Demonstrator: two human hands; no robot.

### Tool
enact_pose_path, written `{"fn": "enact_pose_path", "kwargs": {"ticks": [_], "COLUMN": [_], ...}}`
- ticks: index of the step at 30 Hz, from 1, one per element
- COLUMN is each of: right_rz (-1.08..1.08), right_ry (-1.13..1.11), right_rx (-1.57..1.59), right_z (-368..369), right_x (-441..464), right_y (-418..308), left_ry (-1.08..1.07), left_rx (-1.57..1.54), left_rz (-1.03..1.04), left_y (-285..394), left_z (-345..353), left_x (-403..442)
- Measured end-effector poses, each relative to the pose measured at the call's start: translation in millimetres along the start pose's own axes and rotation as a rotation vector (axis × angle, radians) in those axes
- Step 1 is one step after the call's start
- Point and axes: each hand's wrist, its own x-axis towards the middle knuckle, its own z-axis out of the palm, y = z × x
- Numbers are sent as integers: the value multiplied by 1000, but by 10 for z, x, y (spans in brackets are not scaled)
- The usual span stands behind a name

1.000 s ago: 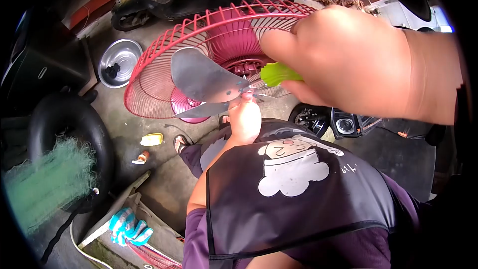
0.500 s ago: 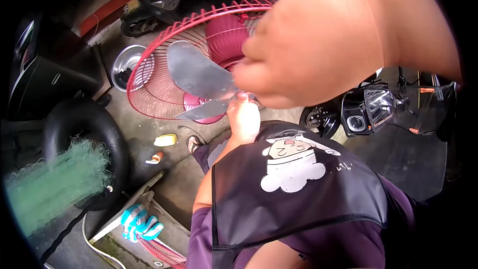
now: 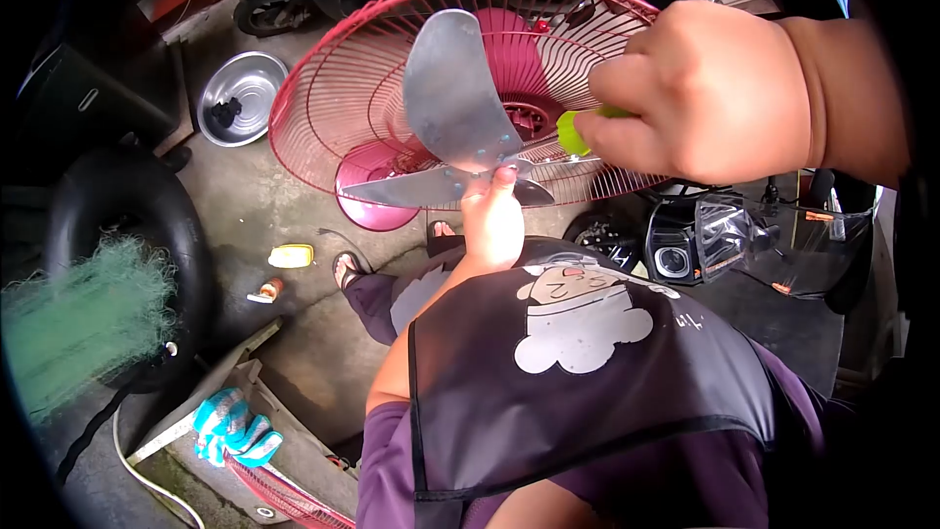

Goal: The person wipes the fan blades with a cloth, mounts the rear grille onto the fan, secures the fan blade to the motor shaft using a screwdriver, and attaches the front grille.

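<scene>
My left hand [image 3: 493,220] grips the metal fan blades [image 3: 455,88] near their hub, with the thumb on top. Closed around a green-handled tool [image 3: 572,134] is my right hand [image 3: 685,98], to the right of the hub. The tool's thin shaft points left toward the hub; its tip is hard to make out. Behind the blades stands the open red wire cage [image 3: 313,88] of a fan, with a pink motor housing [image 3: 509,49] and a pink base [image 3: 377,206].
A metal bowl [image 3: 257,103] holding something black, a yellow item [image 3: 291,256] and a small orange-white item [image 3: 268,291] lie on the floor. At left are a black inner tube [image 3: 191,235] and green netting [image 3: 88,323]. A striped cloth [image 3: 230,426] hangs at lower left.
The blades have turned, the large one now pointing more upright. My right hand moved across the hub and back out to the right, with the green handle visible again.
</scene>
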Motion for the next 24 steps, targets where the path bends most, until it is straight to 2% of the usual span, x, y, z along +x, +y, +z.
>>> {"fn": "enact_pose_path", "kwargs": {"ticks": [5, 7, 11, 24], "right_rz": [91, 117, 150, 332], "right_ry": [-75, -3, -13, -15], "right_rx": [26, 37, 45, 82], "right_z": [-36, -27, -53, -55], "right_x": [52, 111, 150, 169], "right_y": [-54, -85, -105, -288], "left_ry": [-10, -41, -36, 26], "left_rx": [-17, -18, -126, -26], "left_rz": [-4, 15, 12, -30], "left_y": [17, 99, 125, 51], "left_z": [-17, 67, 125, 18], "left_x": [6, -28, -37, -65]}}
